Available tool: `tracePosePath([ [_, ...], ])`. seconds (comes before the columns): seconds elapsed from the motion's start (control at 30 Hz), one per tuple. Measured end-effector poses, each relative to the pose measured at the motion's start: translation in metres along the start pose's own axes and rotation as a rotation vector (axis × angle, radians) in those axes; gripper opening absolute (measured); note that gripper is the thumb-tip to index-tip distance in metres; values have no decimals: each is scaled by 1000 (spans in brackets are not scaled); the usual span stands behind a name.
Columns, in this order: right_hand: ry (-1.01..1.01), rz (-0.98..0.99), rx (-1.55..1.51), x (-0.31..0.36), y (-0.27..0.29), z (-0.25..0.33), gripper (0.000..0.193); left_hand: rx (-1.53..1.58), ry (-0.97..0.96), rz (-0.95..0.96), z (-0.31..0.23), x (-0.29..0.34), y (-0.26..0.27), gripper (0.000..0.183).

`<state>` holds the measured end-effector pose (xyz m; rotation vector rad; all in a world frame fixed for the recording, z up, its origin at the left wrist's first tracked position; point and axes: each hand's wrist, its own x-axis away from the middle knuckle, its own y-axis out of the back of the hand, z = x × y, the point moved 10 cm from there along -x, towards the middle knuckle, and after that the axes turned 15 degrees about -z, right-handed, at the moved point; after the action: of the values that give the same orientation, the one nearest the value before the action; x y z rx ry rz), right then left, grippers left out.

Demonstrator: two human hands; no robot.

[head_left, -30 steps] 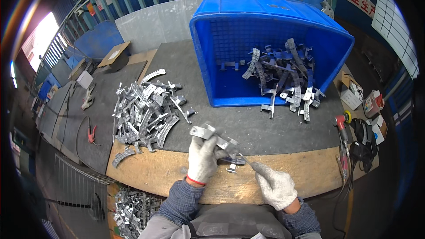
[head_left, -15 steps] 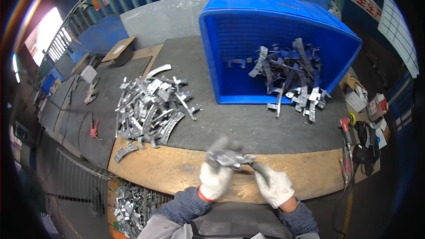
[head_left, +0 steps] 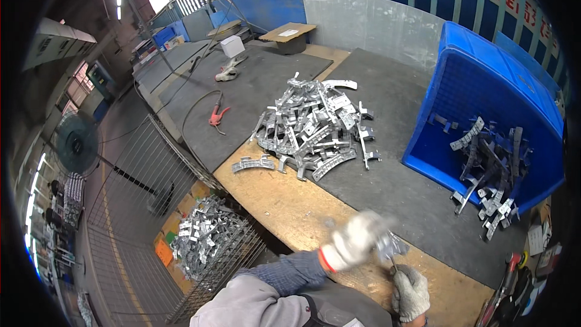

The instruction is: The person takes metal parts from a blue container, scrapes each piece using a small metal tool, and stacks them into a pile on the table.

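- So, the left hand (head_left: 357, 242), in a pale knit glove with a red cuff edge, is blurred over the near edge of the tabletop (head_left: 278, 203); its fingers are too smeared to tell whether they are open or closed on anything.
- The metal part (head_left: 393, 246) is just right of the left hand, over the wooden strip near the dark mat (head_left: 417, 206); it is blurred too.
- The right hand (head_left: 411, 293), also gloved, is closed around a thin dark tool (head_left: 394, 262), whose far end points up to the part; whether the two touch is unclear.
- Farther off, a heap (head_left: 315, 127) of silvery metal pieces lies partly on the mat and partly on the wood, with one curved piece (head_left: 253, 163) at its left side.
- To the right, a blue bin (head_left: 448, 94) lies tipped on its side, its mouth toward the person; more pieces (head_left: 496, 166) are inside, some spilling over its lower rim.
- Left of the heap is a red air gun (head_left: 216, 116) on a hose; beyond it are a white box (head_left: 232, 46) and a sheet of cardboard (head_left: 288, 32).
- Below the tabletop, at left, more pieces (head_left: 209, 236) fill a wire basket (head_left: 239, 254).
- A fan (head_left: 75, 142) stands on the floor at far left.
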<state>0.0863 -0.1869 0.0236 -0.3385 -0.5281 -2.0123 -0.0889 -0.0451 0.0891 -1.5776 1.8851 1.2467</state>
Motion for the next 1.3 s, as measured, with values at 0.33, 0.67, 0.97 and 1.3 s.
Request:
tracePosePath([
  [0.33,172,-137,170,-2,10,11,30,296,1093,-928,199,111,169,52],
  [0.67,274,-221,146,-8,27,5,30,-331,241,-194,86,12,83,60],
  [0.97,275,-386,52,10,59,10,33,-406,-290,858,4,20,-125,58],
  [1.3,643,-371,224,33,55,66,37,374,909,624,11,-9,-77,50],
])
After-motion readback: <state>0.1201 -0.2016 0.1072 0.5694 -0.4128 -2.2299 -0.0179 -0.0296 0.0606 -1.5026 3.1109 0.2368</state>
